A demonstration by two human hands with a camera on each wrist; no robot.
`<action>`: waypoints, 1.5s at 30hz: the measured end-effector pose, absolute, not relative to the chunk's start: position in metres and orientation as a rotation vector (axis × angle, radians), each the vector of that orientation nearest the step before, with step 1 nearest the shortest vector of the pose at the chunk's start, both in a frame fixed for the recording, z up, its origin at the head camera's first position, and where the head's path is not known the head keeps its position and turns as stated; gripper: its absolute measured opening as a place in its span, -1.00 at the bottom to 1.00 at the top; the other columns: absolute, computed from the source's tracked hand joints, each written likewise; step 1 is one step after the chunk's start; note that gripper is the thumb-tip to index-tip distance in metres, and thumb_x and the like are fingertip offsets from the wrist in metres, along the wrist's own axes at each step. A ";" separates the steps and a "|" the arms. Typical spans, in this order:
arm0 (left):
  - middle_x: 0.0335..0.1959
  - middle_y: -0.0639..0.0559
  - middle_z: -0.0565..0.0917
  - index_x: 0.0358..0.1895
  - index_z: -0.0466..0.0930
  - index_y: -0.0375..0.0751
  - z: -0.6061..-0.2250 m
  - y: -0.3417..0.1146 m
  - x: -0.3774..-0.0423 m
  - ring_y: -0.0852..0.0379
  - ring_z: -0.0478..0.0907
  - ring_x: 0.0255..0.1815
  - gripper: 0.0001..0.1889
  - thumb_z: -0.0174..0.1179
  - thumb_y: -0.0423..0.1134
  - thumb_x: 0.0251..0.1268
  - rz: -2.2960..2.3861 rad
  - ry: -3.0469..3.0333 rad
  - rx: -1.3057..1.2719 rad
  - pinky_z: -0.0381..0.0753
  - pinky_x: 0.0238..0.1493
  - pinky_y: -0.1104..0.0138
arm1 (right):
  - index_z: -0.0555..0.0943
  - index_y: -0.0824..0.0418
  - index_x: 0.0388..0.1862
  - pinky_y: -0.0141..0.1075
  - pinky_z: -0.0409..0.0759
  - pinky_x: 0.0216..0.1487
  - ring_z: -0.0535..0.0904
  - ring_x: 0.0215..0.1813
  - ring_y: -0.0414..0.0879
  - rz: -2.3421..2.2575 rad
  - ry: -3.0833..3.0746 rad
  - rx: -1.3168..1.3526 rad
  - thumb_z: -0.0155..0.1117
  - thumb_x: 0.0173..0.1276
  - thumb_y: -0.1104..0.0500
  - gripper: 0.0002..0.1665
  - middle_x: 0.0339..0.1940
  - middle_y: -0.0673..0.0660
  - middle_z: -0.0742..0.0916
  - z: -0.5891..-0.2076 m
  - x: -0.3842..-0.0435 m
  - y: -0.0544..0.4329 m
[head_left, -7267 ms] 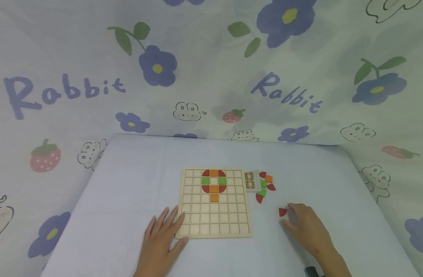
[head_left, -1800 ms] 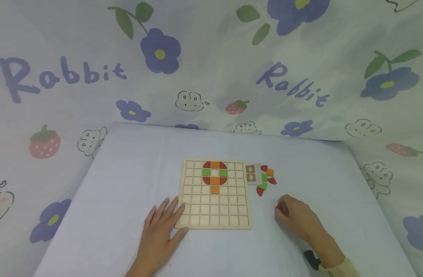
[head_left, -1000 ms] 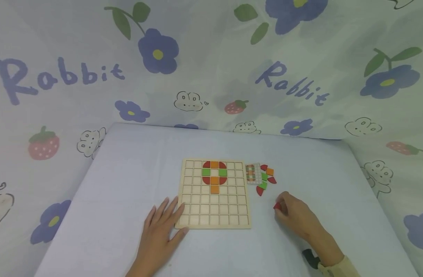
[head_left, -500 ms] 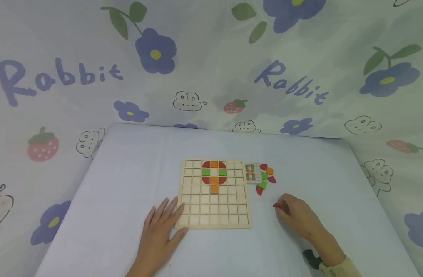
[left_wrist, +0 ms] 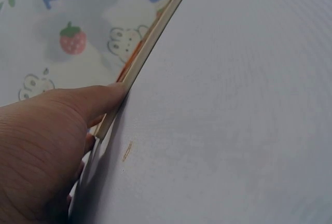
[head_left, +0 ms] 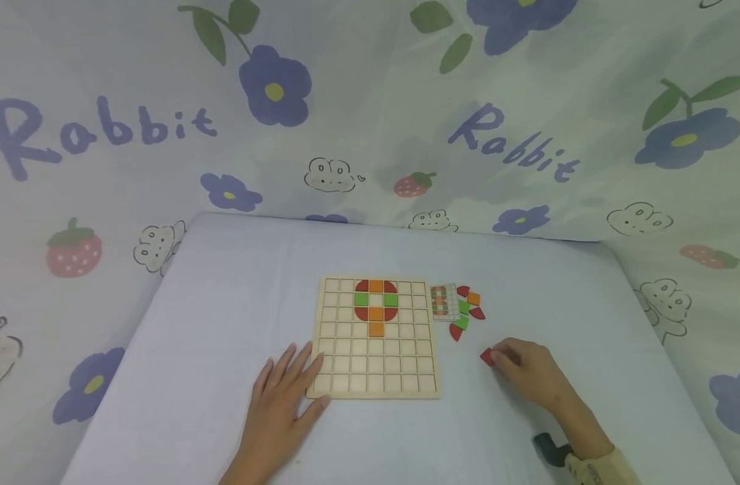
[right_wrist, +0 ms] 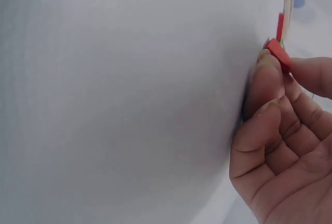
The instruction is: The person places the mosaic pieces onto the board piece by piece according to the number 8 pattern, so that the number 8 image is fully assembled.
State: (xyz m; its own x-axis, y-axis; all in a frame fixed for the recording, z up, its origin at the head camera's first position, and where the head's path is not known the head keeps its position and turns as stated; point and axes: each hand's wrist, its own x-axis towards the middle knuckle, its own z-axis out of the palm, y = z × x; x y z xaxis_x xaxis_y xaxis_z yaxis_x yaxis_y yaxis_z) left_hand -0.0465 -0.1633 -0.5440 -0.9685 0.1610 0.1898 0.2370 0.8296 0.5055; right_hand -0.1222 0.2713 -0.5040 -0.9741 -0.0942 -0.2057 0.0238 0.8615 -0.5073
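Between thumb and fingers my right hand pinches a red quarter-circle tile, low over the table right of the wooden grid board. In the right wrist view, the tile sits between thumb and fingertips while the other fingers curl below. My left hand lies with spread, fairly straight fingers on the board's lower left corner; the left wrist view has the thumb along the board's edge. Set into the upper board is a ring of red, orange and green tiles, with another orange tile beneath.
Right of the board lies a pattern card with a printed grid design. Against it are loose tiles: three red, two green and one orange. A dark strap-like object is at the right wrist. A printed cloth stands behind the table.
At first the red tile lay on the table beside my parted right fingers; now they pinch it. Lately the tile has turned and shows more of its face. The left hand stays put.
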 end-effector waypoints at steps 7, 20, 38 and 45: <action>0.63 0.01 0.29 0.53 0.46 -0.04 -0.543 -0.163 -0.046 -0.18 0.09 0.66 -0.28 0.44 0.00 0.33 -0.829 -2.853 -0.321 -0.14 0.63 -0.15 | 0.74 0.21 -0.07 -0.35 0.61 -0.33 0.56 -0.32 -0.11 -0.881 2.757 -0.004 0.36 0.50 0.17 -0.85 -0.43 -0.07 0.71 -0.503 -0.122 0.271; 0.63 0.02 0.29 0.52 0.46 -0.04 -0.547 -0.163 -0.047 -0.17 0.09 0.66 -0.30 0.42 0.02 0.35 -0.828 -2.834 -0.331 -0.14 0.62 -0.15 | 0.74 0.18 -0.15 -0.36 0.61 -0.36 0.57 -0.38 -0.09 -1.113 2.704 -0.133 0.38 0.51 0.16 -0.90 -0.50 -0.04 0.67 -0.500 -0.132 0.256; 0.62 0.01 0.31 0.51 0.48 -0.05 -0.544 -0.162 -0.044 -0.18 0.11 0.66 -0.30 0.44 0.00 0.33 -0.821 -2.843 -0.311 -0.11 0.61 -0.16 | 0.74 0.18 -0.20 -0.37 0.52 -0.42 0.55 -0.42 -0.13 -1.238 2.587 -0.221 0.38 0.48 0.17 -0.91 -0.53 -0.04 0.66 -0.496 -0.146 0.200; 0.62 0.00 0.32 0.50 0.49 -0.07 -0.542 -0.161 -0.044 -0.18 0.12 0.65 -0.30 0.44 -0.02 0.32 -0.835 -2.835 -0.313 -0.10 0.61 -0.16 | 0.74 0.18 -0.20 -0.35 0.53 -0.41 0.55 -0.45 -0.13 -1.266 2.578 -0.251 0.35 0.49 0.21 -0.93 -0.56 -0.03 0.64 -0.499 -0.149 0.178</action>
